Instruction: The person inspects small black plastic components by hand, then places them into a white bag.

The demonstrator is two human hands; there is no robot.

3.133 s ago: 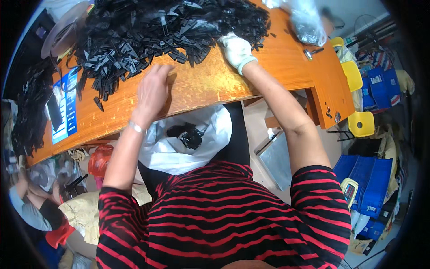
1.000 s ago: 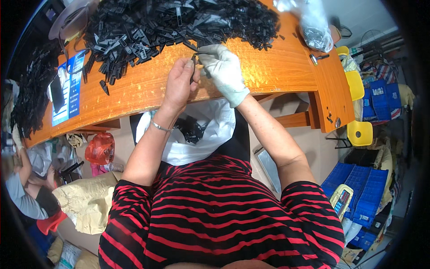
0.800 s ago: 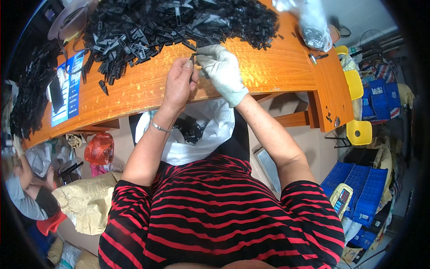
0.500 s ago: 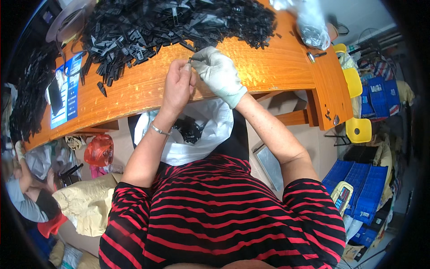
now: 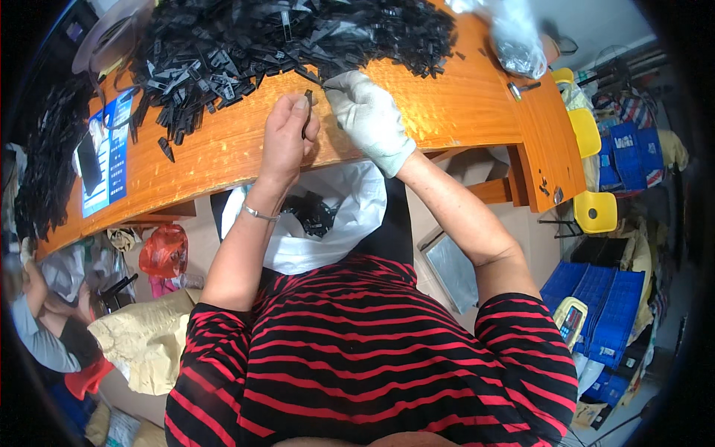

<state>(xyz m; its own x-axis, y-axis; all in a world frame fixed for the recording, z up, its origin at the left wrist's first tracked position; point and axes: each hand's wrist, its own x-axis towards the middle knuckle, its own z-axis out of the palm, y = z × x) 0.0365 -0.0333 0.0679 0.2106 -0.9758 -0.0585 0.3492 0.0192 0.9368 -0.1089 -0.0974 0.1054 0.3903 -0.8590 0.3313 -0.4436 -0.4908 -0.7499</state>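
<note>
My bare left hand (image 5: pixel 289 134), with a bracelet at the wrist, is closed on a small, narrow black plastic piece (image 5: pixel 307 113) that stands up between thumb and fingers. Close beside it, my right hand (image 5: pixel 370 121) wears a whitish work glove. Its fingers are pinched together at the near edge of a big heap of black plastic pieces (image 5: pixel 223 63). A dark bit shows at the gloved fingertips, too small to name. Below my hands, a white sack (image 5: pixel 357 205) gapes open in front of my lap, with more black pieces (image 5: pixel 311 214) inside.
The wooden table (image 5: pixel 447 112) carries a blue-and-white sheet (image 5: pixel 115 164), a dark phone-like object (image 5: pixel 91 164) and a clear plastic bag (image 5: pixel 519 52). Right of it are yellow chairs (image 5: pixel 596 212) and blue crates (image 5: pixel 596 305). Another person's arm (image 5: pixel 41 335) shows at lower left.
My hands have parted: the left drew slightly back toward me with the black piece upright in it, while the gloved right moved slightly toward the heap.
</note>
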